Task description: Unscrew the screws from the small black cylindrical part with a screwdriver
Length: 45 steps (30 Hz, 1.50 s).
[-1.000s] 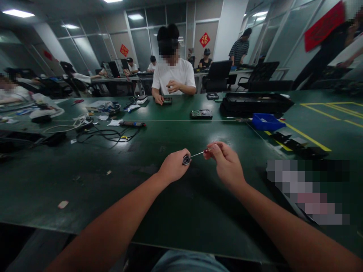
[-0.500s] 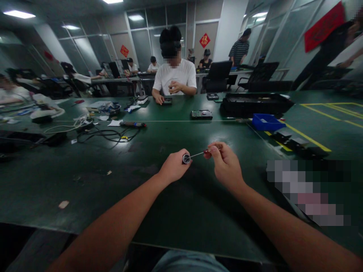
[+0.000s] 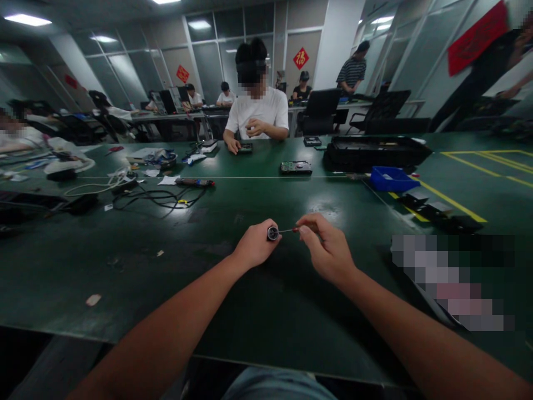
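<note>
My left hand [image 3: 255, 246] is closed around a small round black and silver part [image 3: 272, 233], held just above the green table [image 3: 166, 278]. My right hand [image 3: 327, 247] pinches a thin screwdriver [image 3: 288, 230] with a reddish handle. Its metal tip points left and meets the round part. Both hands hover over the middle of the table in front of me.
A person in a white shirt [image 3: 257, 111] sits across the table with a small device. A hard drive [image 3: 296, 168], a blue tray [image 3: 391, 179], a long black case [image 3: 372, 153] and black parts [image 3: 437, 214] lie to the right. Cables [image 3: 154, 197] lie at left.
My right hand has moved left, closer to my left hand, so less of the screwdriver shaft shows between them. My left hand has barely shifted.
</note>
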### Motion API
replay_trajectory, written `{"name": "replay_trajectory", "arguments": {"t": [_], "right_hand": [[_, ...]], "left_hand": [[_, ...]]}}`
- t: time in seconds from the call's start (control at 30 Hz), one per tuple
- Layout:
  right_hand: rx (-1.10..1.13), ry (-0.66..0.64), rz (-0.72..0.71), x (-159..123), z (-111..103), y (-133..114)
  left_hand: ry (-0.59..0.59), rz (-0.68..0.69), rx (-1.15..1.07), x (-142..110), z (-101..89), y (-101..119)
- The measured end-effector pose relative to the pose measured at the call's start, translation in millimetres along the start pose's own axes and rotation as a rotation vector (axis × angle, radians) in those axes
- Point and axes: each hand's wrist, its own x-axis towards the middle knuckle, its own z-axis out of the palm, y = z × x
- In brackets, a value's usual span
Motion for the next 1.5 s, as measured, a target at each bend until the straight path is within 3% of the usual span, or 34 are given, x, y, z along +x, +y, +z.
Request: {"name": "replay_trajectory", "arguments": {"t": [0.1, 0.2, 0.43, 0.6, 1.0, 1.33, 1.5], "right_hand": [[0.047, 0.008, 0.058, -0.7, 2.6, -1.0], [0.265, 0.095, 0.197, 1.5, 7.3, 1.5], [0.619, 0.178, 0.435, 14.9, 9.8, 27.2], [0.548, 0.25, 0.37, 14.0, 10.0, 31.8], [0.273, 0.171, 0.233, 7.5, 7.1, 7.1], [0.042, -0.039, 0.116, 0.2, 4.8, 1.1], [0.132, 0.051, 0.154, -0.7, 7.6, 4.5]], "left_hand": [[-0.009, -0.008, 0.01, -0.1, -0.1, 0.9], [0.007, -0.013, 0.007, -0.7, -0.5, 2.5], [0.02, 0.066, 0.127, 2.3, -3.6, 3.1], [0.012, 0.027, 0.109, 3.3, -1.1, -0.5], [0.017, -0.009, 0.041, 0.7, -0.9, 1.5], [0.058, -0.003, 0.06, 1.3, -1.1, -4.9], [0.075, -0.026, 0.029, 1.5, -0.7, -5.4]]}}
